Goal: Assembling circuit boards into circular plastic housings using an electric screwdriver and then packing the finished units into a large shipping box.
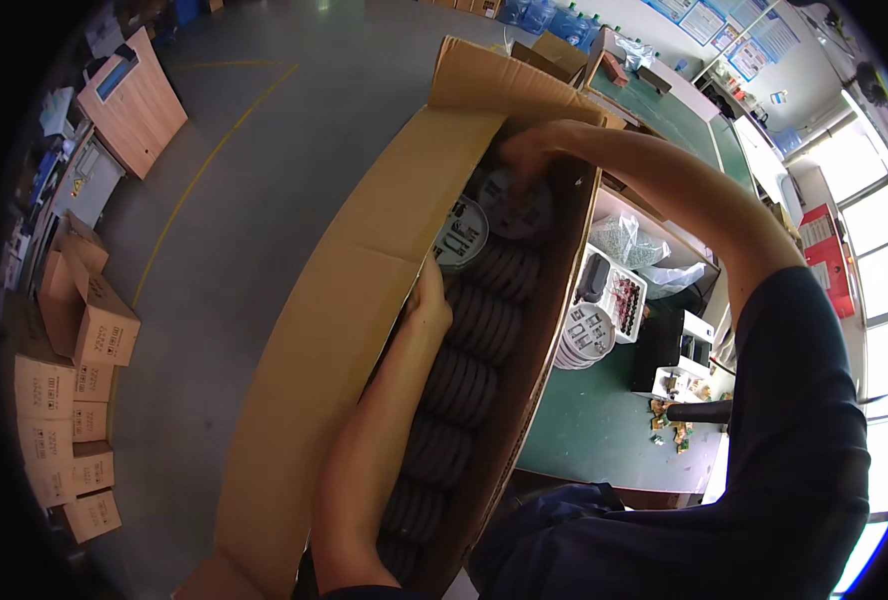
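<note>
A long open cardboard box [349,250] stands in front of me, and both my arms reach into it. At the inner left wall is my left hand [430,295], closed at the lower edge of a round light-grey disc [461,238] with small cut-out shapes on its face; its fingertips are mostly hidden. My right hand [530,155] is deep in the far end, smeared by motion, over another round grey disc [516,208] that faces up. Whether its fingers grip that disc is unclear. Below them, several rows of dark grey discs [459,385] are packed on edge.
Right of the box, a green worktable [574,430] carries a stack of grey discs [590,335], a white tray [626,300], plastic bags [629,240] and a black-and-white device [676,355]. Cardboard boxes [74,420] stand at the far left, near a wooden cabinet [136,105].
</note>
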Demonstrator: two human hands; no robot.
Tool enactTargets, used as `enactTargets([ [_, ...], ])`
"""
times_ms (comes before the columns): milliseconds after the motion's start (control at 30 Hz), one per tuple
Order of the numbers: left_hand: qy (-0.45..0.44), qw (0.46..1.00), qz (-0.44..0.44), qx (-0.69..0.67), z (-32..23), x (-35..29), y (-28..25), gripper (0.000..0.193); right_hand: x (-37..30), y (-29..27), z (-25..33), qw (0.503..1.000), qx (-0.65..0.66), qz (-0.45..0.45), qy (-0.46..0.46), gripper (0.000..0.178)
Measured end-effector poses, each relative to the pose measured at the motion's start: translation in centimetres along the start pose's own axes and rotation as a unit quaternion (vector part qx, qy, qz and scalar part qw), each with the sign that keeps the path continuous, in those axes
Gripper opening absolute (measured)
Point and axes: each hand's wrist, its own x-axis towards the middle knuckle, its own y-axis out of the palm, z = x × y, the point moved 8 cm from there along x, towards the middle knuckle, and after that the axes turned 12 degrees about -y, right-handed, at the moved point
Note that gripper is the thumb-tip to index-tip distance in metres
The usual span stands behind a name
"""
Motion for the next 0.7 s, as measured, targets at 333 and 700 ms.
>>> enactTargets([
  [333,-0.112,0.985,0.13,0.023,-7.5,-15.2,-0.3,0.063,-22.0,-5.6,3.5,0.773,0.368,-0.509,-0.087,0.066],
  [700,-0.124,0.894,0.427,0.053,-14.7,-24.9,15.1,0.031,-25.7,23.9,14.7,0.222,0.742,-0.619,-0.13,0.065],
])
